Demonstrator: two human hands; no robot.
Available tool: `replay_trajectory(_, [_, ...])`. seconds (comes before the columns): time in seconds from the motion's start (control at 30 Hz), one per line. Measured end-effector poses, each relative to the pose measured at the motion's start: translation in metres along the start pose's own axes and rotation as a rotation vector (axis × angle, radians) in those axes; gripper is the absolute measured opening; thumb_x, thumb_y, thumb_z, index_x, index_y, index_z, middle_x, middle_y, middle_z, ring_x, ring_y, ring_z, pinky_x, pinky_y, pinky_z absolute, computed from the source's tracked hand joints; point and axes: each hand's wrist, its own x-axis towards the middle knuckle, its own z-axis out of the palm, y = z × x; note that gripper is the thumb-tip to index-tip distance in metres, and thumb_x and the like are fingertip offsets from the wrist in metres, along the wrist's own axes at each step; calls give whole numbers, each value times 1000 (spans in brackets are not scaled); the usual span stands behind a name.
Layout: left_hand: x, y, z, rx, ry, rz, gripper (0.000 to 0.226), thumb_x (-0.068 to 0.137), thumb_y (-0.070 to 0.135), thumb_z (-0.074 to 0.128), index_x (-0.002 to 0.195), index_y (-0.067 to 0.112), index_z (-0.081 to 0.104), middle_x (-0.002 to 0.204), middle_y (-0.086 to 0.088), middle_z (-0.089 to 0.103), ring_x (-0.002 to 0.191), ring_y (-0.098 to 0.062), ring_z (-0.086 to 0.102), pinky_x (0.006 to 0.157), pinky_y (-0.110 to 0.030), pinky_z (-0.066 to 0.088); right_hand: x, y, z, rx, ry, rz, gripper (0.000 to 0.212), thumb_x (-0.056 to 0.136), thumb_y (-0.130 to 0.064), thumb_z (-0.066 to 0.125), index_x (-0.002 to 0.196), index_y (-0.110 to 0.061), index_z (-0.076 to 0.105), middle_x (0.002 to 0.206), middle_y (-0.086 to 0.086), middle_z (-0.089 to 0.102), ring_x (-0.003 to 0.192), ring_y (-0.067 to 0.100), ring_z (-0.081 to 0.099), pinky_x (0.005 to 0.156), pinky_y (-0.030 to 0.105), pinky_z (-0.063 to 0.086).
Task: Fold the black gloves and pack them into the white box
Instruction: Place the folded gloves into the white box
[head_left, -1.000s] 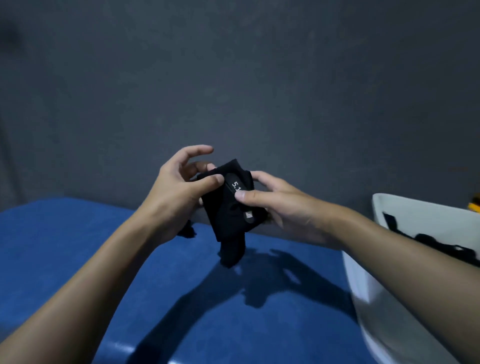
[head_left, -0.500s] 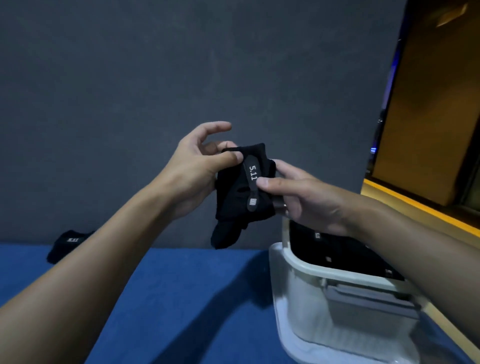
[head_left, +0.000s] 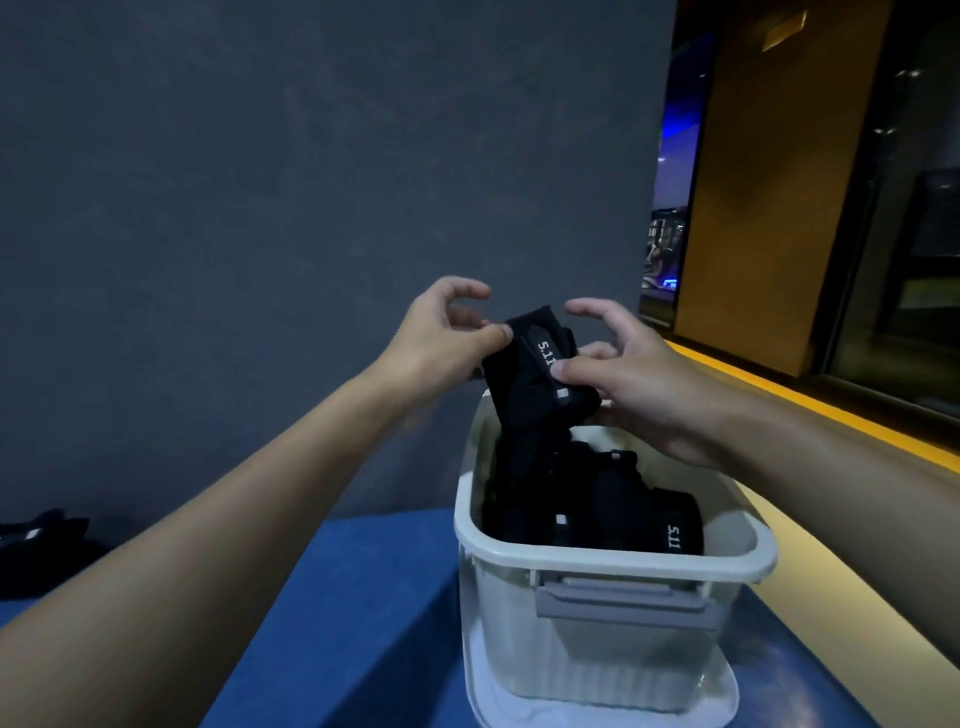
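A folded black glove (head_left: 530, 384) hung over the far end of the white box (head_left: 613, 558), its lower end dipping inside above the packed gloves (head_left: 613, 499) already there. The left hand (head_left: 441, 338) pinched the glove's upper corner between thumb and curled fingers, while the right hand (head_left: 623, 379) gripped its other side, thumb on the strap, forefinger lifted clear. Well to the left of the box, more dark gloves (head_left: 41, 540) lay on the blue table (head_left: 353, 597).

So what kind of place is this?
Probably an indoor packing spot: a blue table against a grey wall, a white box holding black gloves, and a window beside it.
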Motion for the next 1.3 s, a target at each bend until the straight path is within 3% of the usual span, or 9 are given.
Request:
replay_trajectory(0.13, [-2, -36, -10, 339, -90, 124, 18, 85, 23, 70, 101, 25, 61, 106, 0, 63, 98, -12, 62, 87, -24, 51, 12, 16, -5, -20, 75, 166, 56, 90, -5, 65, 134, -33, 43, 94, 14, 66, 70, 22, 63, 50, 30, 53])
replay_trajectory(0.27, [-9, -62, -17, 589, -245, 109, 10, 95, 29, 62, 105, 31, 63, 109, 18, 66, 111, 3, 59, 101, -29, 47, 30, 35, 0, -23, 78, 253, 55, 91, -5, 63, 133, -34, 43, 105, 17, 66, 77, 27, 66, 64, 40, 60])
replay_trajectory(0.43, [-17, -70, -20, 623, -256, 108, 14, 98, 29, 56, 107, 32, 66, 114, 18, 62, 109, 1, 58, 99, -30, 47, 36, 51, 8, -136, 32, 210, 38, 93, -6, 60, 123, -28, 54, 79, 6, 64, 63, 18, 62, 55, 29, 55])
replay_trajectory(0.57, [-20, -74, -18, 564, -231, 101, 18, 98, 28, 54, 109, 26, 68, 111, 16, 62, 107, -2, 60, 99, -34, 48, 38, 63, 7, -408, 10, 111, 23, 94, -19, 62, 117, -21, 63, 86, -5, 61, 70, 6, 58, 58, 12, 45])
replay_trajectory(0.7, [-20, -77, -18, 535, -228, 104, 18, 98, 27, 53, 109, 25, 68, 108, 15, 62, 106, 0, 61, 100, -34, 48, 35, 64, 5, -553, -120, 165, 50, 87, -42, 69, 132, -25, 57, 111, -11, 59, 105, 7, 57, 90, 19, 43])
replay_trajectory(0.8, [-21, -78, -19, 547, -233, 112, 19, 99, 27, 52, 109, 27, 67, 110, 16, 62, 106, 2, 60, 100, -31, 48, 36, 67, 1, -783, -184, 203, 72, 79, -54, 72, 143, -33, 44, 142, -2, 41, 134, 17, 34, 112, 34, 33])
replay_trajectory(0.9, [-21, -79, -19, 561, -235, 120, 21, 99, 28, 51, 111, 27, 68, 109, 16, 62, 106, 3, 59, 99, -31, 47, 34, 70, 1, -874, -204, 185, 75, 80, -57, 69, 145, -33, 41, 145, -4, 29, 137, 18, 18, 110, 32, 27])
replay_trajectory(1.07, [-22, -79, -18, 568, -229, 133, 21, 99, 28, 51, 111, 25, 68, 109, 15, 61, 104, 2, 59, 97, -28, 48, 37, 70, 2, -726, -104, 145, 83, 67, -75, 66, 137, -33, 51, 142, -5, 38, 138, 16, 29, 115, 38, 30])
replay_trajectory(1.3, [-22, -78, -17, 570, -231, 131, 21, 101, 26, 50, 112, 24, 67, 109, 15, 61, 100, 8, 58, 85, -11, 44, 38, 75, 1, -892, -103, 182, 76, 79, -65, 65, 142, -26, 46, 142, -1, 37, 136, 20, 24, 109, 38, 32])
